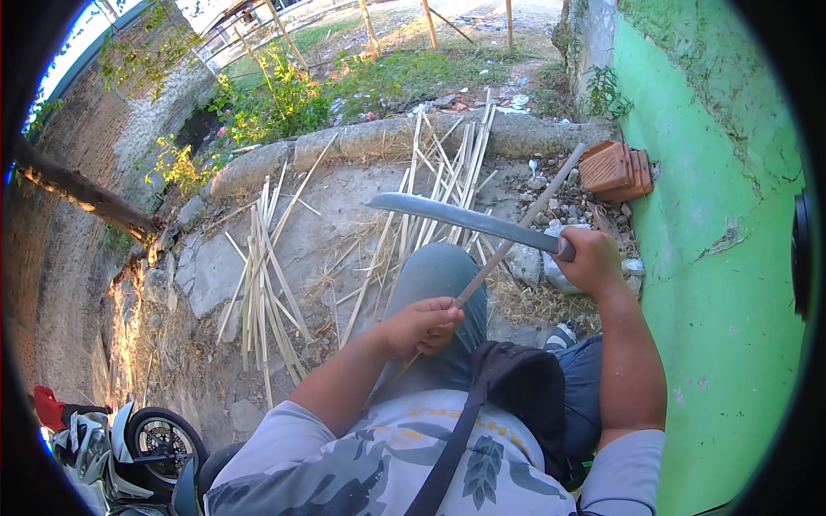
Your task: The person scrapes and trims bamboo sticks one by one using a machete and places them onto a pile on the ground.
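My right hand [594, 260] grips the handle of a machete [465, 217], its long grey blade pointing left. Closed around a long bamboo strip [495, 265] is my left hand [423, 327], in front of my belly. The strip slants up and to the right, crossing the blade near the handle; whether the two touch I cannot tell. Under the blade is my bent knee [439, 275] in faded jeans. Pale split bamboo strips [469, 163] lie loosely on the ground ahead, and another pile of strips [258, 297] lies to the left.
A green wall [714, 258] runs along my right, with stacked orange roof tiles [615, 172] and rubble beside it. A low stone kerb [361, 146] crosses ahead, with plants behind. At the lower left stands a motorcycle [163, 443]. A dark bag [525, 387] hangs across my front.
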Tool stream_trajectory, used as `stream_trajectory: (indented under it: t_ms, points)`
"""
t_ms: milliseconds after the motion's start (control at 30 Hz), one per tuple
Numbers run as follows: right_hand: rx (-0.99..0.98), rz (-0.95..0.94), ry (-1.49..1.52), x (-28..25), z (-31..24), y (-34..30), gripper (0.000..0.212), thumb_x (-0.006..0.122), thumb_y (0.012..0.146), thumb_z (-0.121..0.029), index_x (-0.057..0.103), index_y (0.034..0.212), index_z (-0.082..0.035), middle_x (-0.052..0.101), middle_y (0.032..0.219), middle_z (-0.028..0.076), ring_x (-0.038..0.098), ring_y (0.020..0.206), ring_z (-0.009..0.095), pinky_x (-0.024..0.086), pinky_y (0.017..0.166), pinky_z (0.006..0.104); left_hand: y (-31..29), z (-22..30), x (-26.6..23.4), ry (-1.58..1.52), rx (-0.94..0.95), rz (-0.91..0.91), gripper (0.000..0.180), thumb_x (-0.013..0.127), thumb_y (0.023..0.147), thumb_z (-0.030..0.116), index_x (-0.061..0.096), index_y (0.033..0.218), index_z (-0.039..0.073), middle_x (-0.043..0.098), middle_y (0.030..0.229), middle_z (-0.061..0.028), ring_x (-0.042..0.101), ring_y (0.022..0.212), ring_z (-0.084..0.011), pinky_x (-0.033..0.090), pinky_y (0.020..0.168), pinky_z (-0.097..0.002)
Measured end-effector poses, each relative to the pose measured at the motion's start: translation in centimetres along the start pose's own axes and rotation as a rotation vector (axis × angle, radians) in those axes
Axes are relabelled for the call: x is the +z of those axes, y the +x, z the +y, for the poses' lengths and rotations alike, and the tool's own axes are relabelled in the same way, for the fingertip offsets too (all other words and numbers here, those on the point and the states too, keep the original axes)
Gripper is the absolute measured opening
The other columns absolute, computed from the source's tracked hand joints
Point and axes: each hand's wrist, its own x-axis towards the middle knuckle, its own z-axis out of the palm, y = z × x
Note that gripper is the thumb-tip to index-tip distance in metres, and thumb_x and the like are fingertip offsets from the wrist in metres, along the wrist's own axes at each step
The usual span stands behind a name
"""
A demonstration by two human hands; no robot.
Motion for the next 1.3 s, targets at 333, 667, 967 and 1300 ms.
stream_trajectory:
  t_ms: [333,667,967,1300]
  points:
    - [-0.009,-0.024,-0.001,0.3,0.4,0.2,0.015,0.071,0.075,-0.020,0.064,0.081,-0.009,0.067,0.076,0.014,0.067,0.075,0.038,0.052,0.068,0.0492,0.7,0.2,-0.8,-0.016,-0.024,-0.045,0.019,0.052,0.104,0.032,0.051,0.105,0.013,0.035,0.069,0.0063,0.028,0.051,-0.0047,0.020,0.043,-0.0221]
    - [-0.003,-0.059,0.041,0.4,0.4,0.3,0.032,0.085,0.071,-0.032,0.067,0.082,-0.008,0.068,0.074,0.012,0.068,0.071,0.035,0.052,0.065,0.0469,0.7,0.4,-0.7,-0.028,-0.031,-0.051,0.023,0.052,0.105,0.036,0.051,0.108,0.014,0.035,0.070,0.0068,0.028,0.052,-0.0045,0.021,0.043,-0.0218]
    - [0.008,-0.108,-0.035,-0.1,0.4,0.0,0.025,0.079,0.073,-0.028,0.066,0.084,-0.010,0.069,0.075,0.013,0.069,0.073,0.036,0.053,0.066,0.0473,0.9,0.5,-0.1,-0.047,-0.060,-0.027,0.022,0.053,0.104,0.036,0.051,0.107,0.014,0.036,0.070,0.0063,0.029,0.052,-0.0046,0.022,0.044,-0.0218]
    - [-0.093,-0.072,0.120,0.3,-1.1,-0.1,0.019,0.074,0.073,-0.023,0.064,0.084,-0.012,0.068,0.072,0.014,0.068,0.072,0.037,0.054,0.066,0.0486,0.3,1.5,2.0,0.017,-0.022,-0.064,0.025,0.067,0.093,0.021,0.044,0.103,0.014,0.037,0.071,0.0052,0.027,0.050,-0.0038,0.020,0.041,-0.0211]
